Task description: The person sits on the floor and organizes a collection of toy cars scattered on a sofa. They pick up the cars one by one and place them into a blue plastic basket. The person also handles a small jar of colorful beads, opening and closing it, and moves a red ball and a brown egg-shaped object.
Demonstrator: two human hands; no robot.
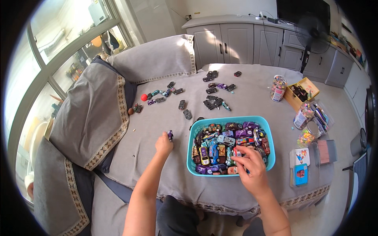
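Note:
A turquoise plastic basket [190,166] filled with toy cars stands in front of me on the grey cloth. Left of it, my left hand [164,144] is closed on a small purple toy car [170,135], held just over the cloth. My right hand [251,164] reaches over the basket's near right part. Its thumb and forefinger close about a red and white toy car [236,152], partly hidden by the fingers. Among the other cars in the basket are a blue pickup-like car [214,153] and a yellow and purple car [204,155].
Beyond the basket lie several dark toy cars [213,103] and a red ball [144,97]. At the right are a candy-coloured jar [278,88], a wooden box [294,99] and clear plastic cases [325,152]. Draped cushions [88,112] line the left. A fan [313,35] stands behind.

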